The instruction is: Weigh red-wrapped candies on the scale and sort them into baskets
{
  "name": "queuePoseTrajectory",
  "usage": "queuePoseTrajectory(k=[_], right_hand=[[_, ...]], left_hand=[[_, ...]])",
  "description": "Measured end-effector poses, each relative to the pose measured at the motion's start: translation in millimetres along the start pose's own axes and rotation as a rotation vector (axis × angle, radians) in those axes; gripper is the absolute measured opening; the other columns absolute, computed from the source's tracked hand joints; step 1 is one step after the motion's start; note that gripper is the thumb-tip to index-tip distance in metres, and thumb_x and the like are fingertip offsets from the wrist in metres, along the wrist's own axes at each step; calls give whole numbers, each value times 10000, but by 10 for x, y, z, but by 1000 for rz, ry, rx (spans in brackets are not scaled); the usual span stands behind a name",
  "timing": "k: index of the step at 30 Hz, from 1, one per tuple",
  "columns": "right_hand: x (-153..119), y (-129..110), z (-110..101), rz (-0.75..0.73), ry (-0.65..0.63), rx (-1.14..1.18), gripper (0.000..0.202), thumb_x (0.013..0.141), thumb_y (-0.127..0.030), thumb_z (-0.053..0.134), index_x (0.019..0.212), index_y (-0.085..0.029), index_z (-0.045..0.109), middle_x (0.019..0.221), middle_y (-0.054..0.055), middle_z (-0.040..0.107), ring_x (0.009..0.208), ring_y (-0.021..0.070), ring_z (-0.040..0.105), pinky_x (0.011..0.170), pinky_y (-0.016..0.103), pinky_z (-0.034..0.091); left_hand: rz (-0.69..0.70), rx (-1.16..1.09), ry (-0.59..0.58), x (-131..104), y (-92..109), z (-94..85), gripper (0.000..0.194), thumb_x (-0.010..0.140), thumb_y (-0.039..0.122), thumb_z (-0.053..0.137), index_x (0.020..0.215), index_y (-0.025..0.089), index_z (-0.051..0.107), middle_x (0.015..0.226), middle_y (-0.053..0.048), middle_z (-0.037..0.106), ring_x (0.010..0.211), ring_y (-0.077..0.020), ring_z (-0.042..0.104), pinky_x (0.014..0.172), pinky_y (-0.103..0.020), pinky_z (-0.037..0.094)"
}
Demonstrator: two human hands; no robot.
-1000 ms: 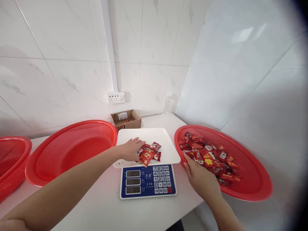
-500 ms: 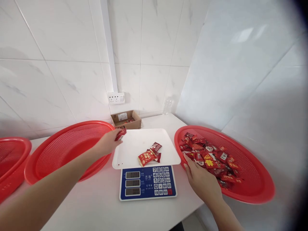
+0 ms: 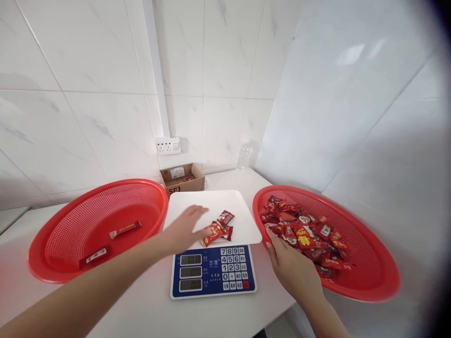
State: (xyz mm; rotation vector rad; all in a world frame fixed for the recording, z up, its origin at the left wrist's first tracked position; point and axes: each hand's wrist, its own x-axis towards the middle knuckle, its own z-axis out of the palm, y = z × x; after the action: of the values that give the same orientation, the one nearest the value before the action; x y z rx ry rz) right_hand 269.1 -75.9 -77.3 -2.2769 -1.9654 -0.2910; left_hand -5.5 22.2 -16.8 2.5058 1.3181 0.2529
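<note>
My left hand [image 3: 186,230] is open and slightly blurred, hovering over the white scale pan [image 3: 190,197]. Its fingers come close to a small pile of snack packets [image 3: 215,231], one bright red and the others dark red. Below the pan is the blue keypad panel of the digital scale [image 3: 213,271], its displays lit with digits. At the right, my right hand [image 3: 294,263] grips the near left rim of a red plastic basket [image 3: 380,277]; part of its fingers is hidden. That basket holds several red snack packets [image 3: 306,230].
Left of the scale stands another red basket [image 3: 45,234] with two slim packets [image 3: 125,229] in it. Behind the pan sits an open cardboard box [image 3: 186,183] with some red packets inside. A clear bottle [image 3: 244,156] stands by the tiled wall.
My left hand has moved right, from the pan's left edge to the pile, and the red packet it held is gone from it. Two packets now show in the left basket. The far-left basket has left view.
</note>
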Motion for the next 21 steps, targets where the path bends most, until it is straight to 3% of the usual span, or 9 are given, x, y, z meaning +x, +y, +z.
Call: queuePoseTrajectory(k=[3, 6, 10, 16, 19, 21], right_hand=[[-4, 4, -5, -10, -10, 7, 461, 956, -268, 231, 1335, -170, 473, 1166, 77, 666, 893, 208, 678, 618, 291, 513], [-1, 5, 0, -8, -18, 24, 462, 956, -262, 231, 1343, -160, 463, 1183, 79, 657, 922, 213, 670, 638, 299, 514], [9, -4, 1, 18, -39, 65, 462, 953, -266, 236, 1348, -167, 456, 1178, 82, 657, 919, 215, 668, 641, 312, 514], [7, -17, -18, 35, -57, 88, 465, 942, -264, 259, 1356, -177, 452, 1157, 102, 665, 895, 211, 667, 630, 290, 501], [10, -13, -7, 30, -52, 86, 469, 944, -267, 257, 1364, -173, 443, 1152, 105, 666, 886, 221, 670, 626, 302, 504], [15, -4, 6, 23, -54, 87, 473, 948, -271, 246, 1369, -168, 436, 1159, 104, 662, 890, 225, 671, 631, 311, 507]], left_hand=[[119, -30, -74, 221, 369, 267, 653, 841, 557, 470, 1405, 259, 326, 1486, -62, 360, 1370, -241, 296, 1090, -378, 317], [139, 7, -80, 397, 520, 394, 618, 835, 538, 496, 1373, 255, 386, 1449, -102, 398, 1307, -310, 367, 1038, -468, 353], [93, 96, -38, 551, 510, 422, 458, 855, 491, 510, 1205, 199, 542, 1254, -129, 544, 1146, -312, 497, 925, -523, 417], [64, 113, -39, 624, 451, 439, 320, 883, 390, 540, 1108, 165, 563, 1094, -68, 603, 890, -179, 611, 762, -381, 523], [52, 106, 12, 595, 393, 337, 264, 887, 351, 540, 1067, 161, 576, 1019, -50, 624, 835, -160, 614, 740, -359, 519], [11, 105, 84, 520, 311, 171, 228, 879, 332, 532, 1050, 190, 581, 988, -30, 629, 807, -153, 615, 723, -326, 506]])
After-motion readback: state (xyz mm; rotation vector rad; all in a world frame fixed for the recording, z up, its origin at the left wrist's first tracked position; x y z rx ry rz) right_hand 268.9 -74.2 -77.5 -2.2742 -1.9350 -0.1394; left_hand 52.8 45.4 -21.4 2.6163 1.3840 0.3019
